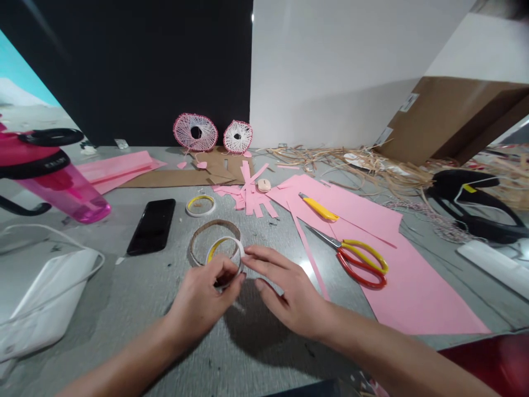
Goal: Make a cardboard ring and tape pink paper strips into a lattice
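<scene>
A roll of white tape with a yellow core (242, 251) is held upright in my left hand (202, 298), its fingers and thumb closed on the lower rim. My right hand (293, 292) is open, fingers stretched toward the roll; the index fingertip is at its edge, and I cannot tell if it pulls on the tape. Just behind the roll lies a brown cardboard ring (217, 222). Farther back, a second tape roll (201, 205) lies flat. Right of my hands, scissors with red and yellow handles (351, 258) and a yellow cutter knife (318, 207) rest on pink paper (417, 286).
Left are a black phone (152, 226), a white power bank (49, 298) with cable and a pink bottle (70, 187). At the back are cut pink strips (250, 193), a cardboard strip (165, 178) and two string-wound rings (195, 132). A cardboard box (446, 118) stands back right.
</scene>
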The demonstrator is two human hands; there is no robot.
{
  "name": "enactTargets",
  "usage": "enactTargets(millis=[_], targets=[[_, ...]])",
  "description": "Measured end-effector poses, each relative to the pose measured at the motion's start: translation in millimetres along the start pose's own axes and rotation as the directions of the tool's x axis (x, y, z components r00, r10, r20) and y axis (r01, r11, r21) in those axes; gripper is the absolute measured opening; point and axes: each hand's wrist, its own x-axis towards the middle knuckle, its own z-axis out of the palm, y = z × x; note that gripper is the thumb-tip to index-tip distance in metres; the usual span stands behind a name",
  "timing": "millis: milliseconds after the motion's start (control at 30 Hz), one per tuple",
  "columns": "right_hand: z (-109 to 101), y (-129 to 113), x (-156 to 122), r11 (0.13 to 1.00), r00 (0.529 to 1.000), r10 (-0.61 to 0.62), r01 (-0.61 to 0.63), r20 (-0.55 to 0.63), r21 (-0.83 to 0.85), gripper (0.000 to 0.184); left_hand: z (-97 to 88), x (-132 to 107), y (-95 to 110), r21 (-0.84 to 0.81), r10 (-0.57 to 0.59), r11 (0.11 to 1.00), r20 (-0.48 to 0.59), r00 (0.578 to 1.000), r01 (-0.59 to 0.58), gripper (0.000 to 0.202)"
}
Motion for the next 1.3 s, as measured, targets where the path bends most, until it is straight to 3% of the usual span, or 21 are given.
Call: enactTargets(millis=[733,967,1300], targets=[[-2.7,-1.6,2.7,0.998,0.999,0.004,-0.002,-0.032,0.062,0.031,-2.5,-0.1,2.1,0.05,0.054,0.997,0.015,0.998,-0.055,0.013],[-1.0,4.9,4.4,0.996,0.992,0.054,-0.045,-0.117,0.078,0.022,0.2,-1.1,1.6,0.041,0.074,0.996,0.016,0.997,-0.074,0.014],[5.4,6.5,6.2,0.996,0.989,0.056,-0.045,-0.135,0.079,0.012,4.6,-3.8,0.9,0.047,0.123,0.991,0.094,0.988,-0.128,0.016]])
